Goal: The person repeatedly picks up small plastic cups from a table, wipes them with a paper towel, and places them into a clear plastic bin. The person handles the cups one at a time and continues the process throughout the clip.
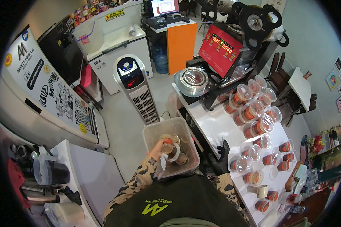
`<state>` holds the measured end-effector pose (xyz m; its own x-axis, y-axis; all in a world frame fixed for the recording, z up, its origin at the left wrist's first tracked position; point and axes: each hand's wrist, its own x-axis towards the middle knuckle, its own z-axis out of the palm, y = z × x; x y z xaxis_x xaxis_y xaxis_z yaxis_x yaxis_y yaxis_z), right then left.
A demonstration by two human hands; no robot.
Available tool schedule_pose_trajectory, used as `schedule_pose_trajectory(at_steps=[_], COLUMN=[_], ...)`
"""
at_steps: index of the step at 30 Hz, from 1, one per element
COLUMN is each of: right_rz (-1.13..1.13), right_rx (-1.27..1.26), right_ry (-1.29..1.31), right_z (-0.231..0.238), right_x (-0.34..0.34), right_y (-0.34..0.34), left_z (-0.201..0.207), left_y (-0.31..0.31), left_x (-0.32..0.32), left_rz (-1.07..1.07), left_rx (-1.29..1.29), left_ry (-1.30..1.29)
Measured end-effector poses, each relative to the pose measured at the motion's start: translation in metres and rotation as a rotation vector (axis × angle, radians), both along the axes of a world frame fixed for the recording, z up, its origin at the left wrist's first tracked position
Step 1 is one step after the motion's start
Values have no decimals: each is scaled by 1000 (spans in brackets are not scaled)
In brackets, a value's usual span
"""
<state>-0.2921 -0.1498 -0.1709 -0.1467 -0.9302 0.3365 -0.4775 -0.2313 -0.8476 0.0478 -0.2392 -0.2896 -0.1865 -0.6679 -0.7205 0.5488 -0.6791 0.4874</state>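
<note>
My bare left hand (156, 151) reaches into a translucent plastic bin (172, 124) and grips a sealed plastic cup (167, 147) with an orange band and brownish contents. Beneath it, several more brown-filled cups (181, 159) lie in the bin. A strip of clear plastic (161, 166) hangs just below the held cup, over the bin's near rim. My right hand (222, 155), in a black glove, rests at the left edge of the white table (235, 140) with its fingers stretched out. Nothing is visibly held in it.
A cup-sealing machine (222, 49) with a red panel stands at the table's far end. Several orange-banded cups (254, 109) crowd the table's right side. A tower fan (138, 87) stands beyond the bin, and a white cabinet (91, 174) is at left.
</note>
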Motion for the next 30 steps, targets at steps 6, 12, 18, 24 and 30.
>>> schedule_pose_trajectory(at_steps=[6, 12, 18, 24, 30], right_rz=[-53, -22, -38, -30, -27], right_rx=[-45, -13, 23, 59, 29], right_ry=[-108, -317, -340, -396, -326], right_z=[-29, -25, -25, -32, -28], right_x=[-11, -16, -17, -22, -21], right_y=[1, -3, -5, -5, -6], left_z=[-48, -67, -74, -78, -74], left_y=[10, 25, 29, 31, 31], left_x=[-22, -24, -26, -22, -22], left_rz=[142, 201, 164, 94, -26], left_rx=[233, 311, 341, 335, 316], left_ry=[38, -306, -533, -615, -692])
